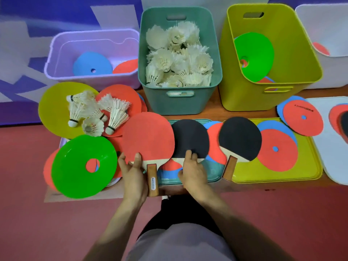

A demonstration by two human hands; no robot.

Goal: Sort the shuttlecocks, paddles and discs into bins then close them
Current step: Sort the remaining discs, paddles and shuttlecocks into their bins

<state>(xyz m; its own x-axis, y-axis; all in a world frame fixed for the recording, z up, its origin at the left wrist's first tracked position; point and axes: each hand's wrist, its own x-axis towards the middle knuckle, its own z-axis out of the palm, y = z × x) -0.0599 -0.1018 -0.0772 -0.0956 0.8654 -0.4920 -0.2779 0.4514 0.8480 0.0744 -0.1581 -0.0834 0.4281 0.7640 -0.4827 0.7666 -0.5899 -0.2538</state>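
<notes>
L hand (134, 170) pinches red paddle (148, 136) at blade's near edge, thumb on top; long axis runs front-back, handle toward the person. R hand (192, 170) fingers curl on black paddle (190, 138), blades touching, over teal lid (212, 176). 2nd black paddle (240, 138) lies to the R; green disc (84, 166) crowds the L, w/ loose shuttlecocks (94, 112) behind.

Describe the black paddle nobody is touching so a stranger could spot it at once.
Find the yellow-green bin at the back right; its matching lid lies flat in front of it. Over that lid's left edge lies a black paddle, handle pointing toward the person. Unlike the other black paddle to its left, gripped by the right hand, it lies untouched.
</notes>
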